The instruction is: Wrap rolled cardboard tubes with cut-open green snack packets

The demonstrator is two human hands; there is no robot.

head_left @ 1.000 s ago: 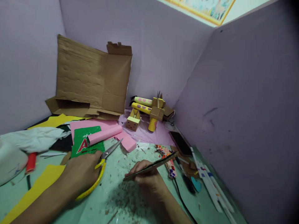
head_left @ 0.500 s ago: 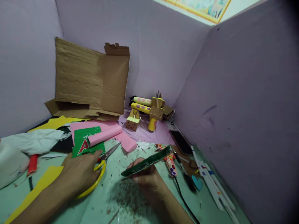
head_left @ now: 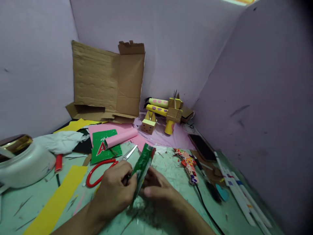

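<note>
My left hand [head_left: 117, 187] is closed on a narrow piece of green printed cardboard [head_left: 144, 163], which stands tilted over the table. My right hand [head_left: 161, 189] is just to its right, thumb and fingers apart; the cardboard partly hides the fingertips, and contact is hard to make out. Scissors [head_left: 127, 157] with red and yellow handles lie beyond my left hand, which covers part of them. Behind them rests a flat green cardboard piece [head_left: 97, 151] bearing a red letter, with a pink paper roll [head_left: 121, 138] lying over its edge.
A yellow paper strip [head_left: 58, 199] and a white pot-like container [head_left: 29, 166] are at the left. Opened cardboard [head_left: 107, 85] leans at the back beside cardboard animal figures [head_left: 173, 114]. Rightward lie a patterned corded tool [head_left: 190, 168], a phone [head_left: 202, 147] and several markers [head_left: 241, 194].
My left hand has left the scissors on the table and taken hold of the narrow green cardboard. My right hand has loosened from it, and the cardboard now points more upward.
</note>
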